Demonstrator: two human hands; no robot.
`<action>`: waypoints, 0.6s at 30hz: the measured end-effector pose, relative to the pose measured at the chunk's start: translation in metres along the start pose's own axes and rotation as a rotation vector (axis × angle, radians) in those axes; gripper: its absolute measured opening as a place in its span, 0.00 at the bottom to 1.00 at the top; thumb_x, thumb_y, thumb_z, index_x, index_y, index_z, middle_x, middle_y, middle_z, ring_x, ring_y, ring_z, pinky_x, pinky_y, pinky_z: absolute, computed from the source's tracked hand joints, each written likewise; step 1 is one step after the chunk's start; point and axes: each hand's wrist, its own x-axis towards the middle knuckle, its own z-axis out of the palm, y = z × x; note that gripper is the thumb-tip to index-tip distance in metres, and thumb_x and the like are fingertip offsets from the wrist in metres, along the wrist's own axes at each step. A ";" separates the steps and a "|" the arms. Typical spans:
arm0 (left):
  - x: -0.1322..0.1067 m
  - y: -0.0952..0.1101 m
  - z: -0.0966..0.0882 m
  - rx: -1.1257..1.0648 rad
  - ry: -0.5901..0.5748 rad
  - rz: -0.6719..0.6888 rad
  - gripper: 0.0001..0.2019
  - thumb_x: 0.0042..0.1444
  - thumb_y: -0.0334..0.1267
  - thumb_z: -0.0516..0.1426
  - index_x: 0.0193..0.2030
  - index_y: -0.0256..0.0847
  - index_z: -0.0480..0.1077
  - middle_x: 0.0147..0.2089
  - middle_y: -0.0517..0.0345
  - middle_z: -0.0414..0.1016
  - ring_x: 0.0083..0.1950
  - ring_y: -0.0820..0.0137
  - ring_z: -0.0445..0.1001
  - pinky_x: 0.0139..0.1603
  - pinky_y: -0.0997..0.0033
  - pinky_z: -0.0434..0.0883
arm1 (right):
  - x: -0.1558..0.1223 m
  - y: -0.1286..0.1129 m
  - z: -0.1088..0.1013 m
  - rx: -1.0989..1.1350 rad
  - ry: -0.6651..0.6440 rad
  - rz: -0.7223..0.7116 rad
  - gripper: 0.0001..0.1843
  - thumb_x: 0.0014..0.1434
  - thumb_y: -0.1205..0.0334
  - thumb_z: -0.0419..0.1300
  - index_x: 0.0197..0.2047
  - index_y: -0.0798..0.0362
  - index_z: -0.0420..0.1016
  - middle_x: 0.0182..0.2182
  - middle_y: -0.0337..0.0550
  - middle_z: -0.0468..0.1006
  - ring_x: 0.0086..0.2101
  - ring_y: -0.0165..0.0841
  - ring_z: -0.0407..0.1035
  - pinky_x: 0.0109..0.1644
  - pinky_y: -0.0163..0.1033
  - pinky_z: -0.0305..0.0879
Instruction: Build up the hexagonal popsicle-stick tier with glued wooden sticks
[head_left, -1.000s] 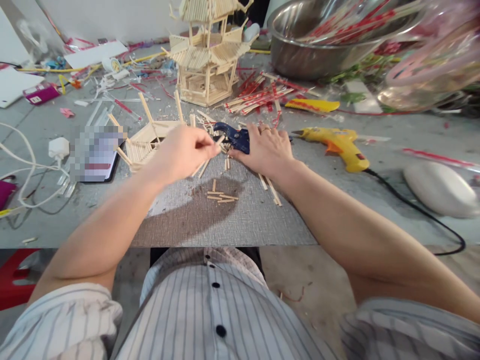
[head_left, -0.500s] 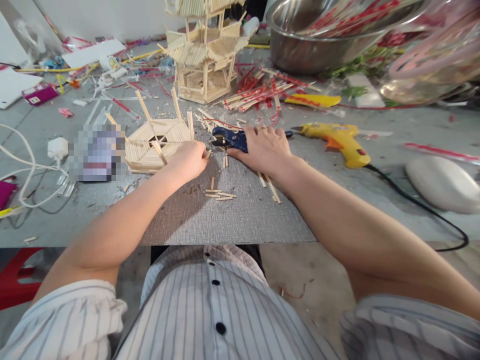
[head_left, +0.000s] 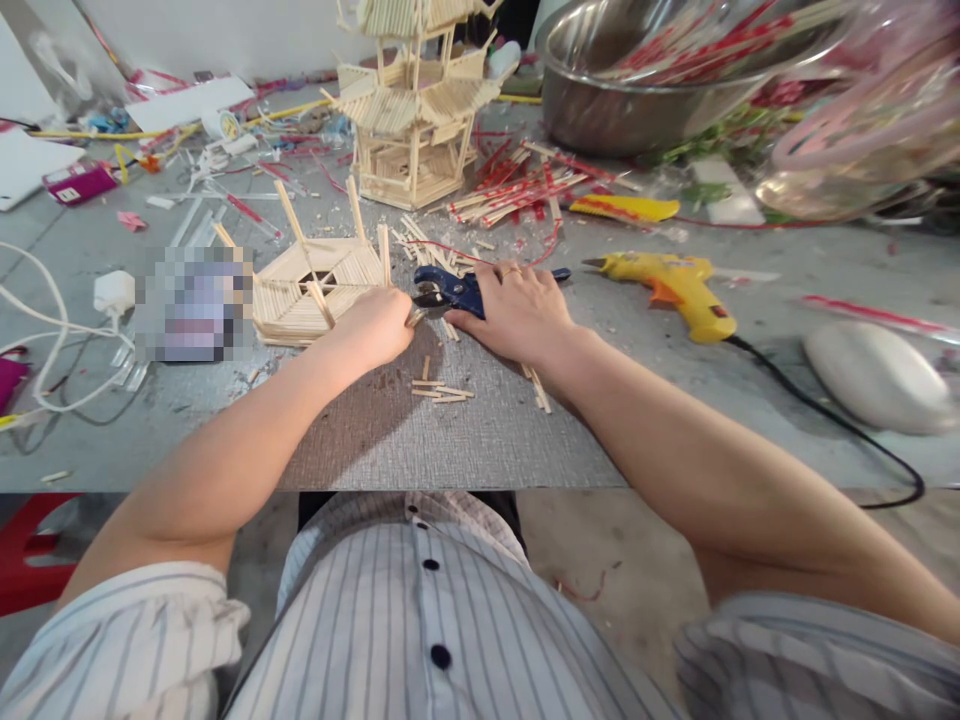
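Observation:
My right hand (head_left: pixel 525 308) is wrapped round the handles of blue hand cutters (head_left: pixel 463 293), whose jaws point left. My left hand (head_left: pixel 373 325) is closed, and the end of a short wooden stick (head_left: pixel 415 317) shows at its fingertips, close by the cutter jaws. Whether the jaws touch the stick I cannot tell. Just behind my left hand lies a hexagonal stick base (head_left: pixel 358 262) with several upright posts. Short cut sticks (head_left: pixel 450 392) are scattered on the table in front of my hands, and more pieces (head_left: pixel 424 240) lie behind the cutters.
A tiered stick pagoda (head_left: pixel 416 105) stands at the back beside red-wrapped chopsticks (head_left: pixel 517 185). On the right are a yellow glue gun (head_left: pixel 682 285), a yellow cutter knife (head_left: pixel 622 207), a white rounded object (head_left: pixel 877 375) and a metal bowl (head_left: pixel 600 110). A blurred-out phone (head_left: pixel 199 310) lies left.
My right hand and the cutters have shifted slightly left, bringing the jaws nearer to my left fingertips. My left hand has barely moved.

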 end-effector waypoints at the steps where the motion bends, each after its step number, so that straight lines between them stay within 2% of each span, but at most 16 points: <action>1: -0.002 0.001 -0.001 0.007 -0.014 0.001 0.11 0.48 0.30 0.50 0.29 0.33 0.75 0.28 0.46 0.73 0.33 0.62 0.73 0.34 0.65 0.67 | -0.001 -0.002 0.000 -0.008 -0.001 -0.005 0.38 0.59 0.39 0.48 0.61 0.62 0.59 0.53 0.65 0.68 0.51 0.54 0.63 0.52 0.54 0.55; 7: -0.010 0.005 -0.006 0.055 -0.076 0.015 0.13 0.51 0.32 0.50 0.34 0.33 0.75 0.32 0.43 0.76 0.35 0.60 0.74 0.34 0.63 0.66 | -0.002 -0.003 -0.006 -0.006 -0.004 0.004 0.38 0.60 0.38 0.45 0.60 0.61 0.60 0.50 0.64 0.70 0.49 0.53 0.65 0.50 0.53 0.57; 14: -0.007 0.001 -0.004 0.046 -0.086 0.032 0.10 0.50 0.34 0.51 0.26 0.36 0.73 0.25 0.47 0.73 0.31 0.61 0.72 0.31 0.65 0.63 | -0.003 0.012 -0.038 0.144 0.142 0.104 0.38 0.62 0.35 0.36 0.60 0.56 0.61 0.46 0.59 0.72 0.46 0.51 0.67 0.45 0.52 0.61; 18: -0.007 0.000 -0.005 0.042 -0.084 0.048 0.10 0.49 0.33 0.51 0.25 0.37 0.73 0.25 0.47 0.72 0.30 0.61 0.72 0.31 0.64 0.62 | -0.003 0.015 -0.041 0.184 0.159 0.126 0.38 0.61 0.34 0.36 0.56 0.54 0.65 0.40 0.56 0.74 0.43 0.50 0.68 0.43 0.51 0.62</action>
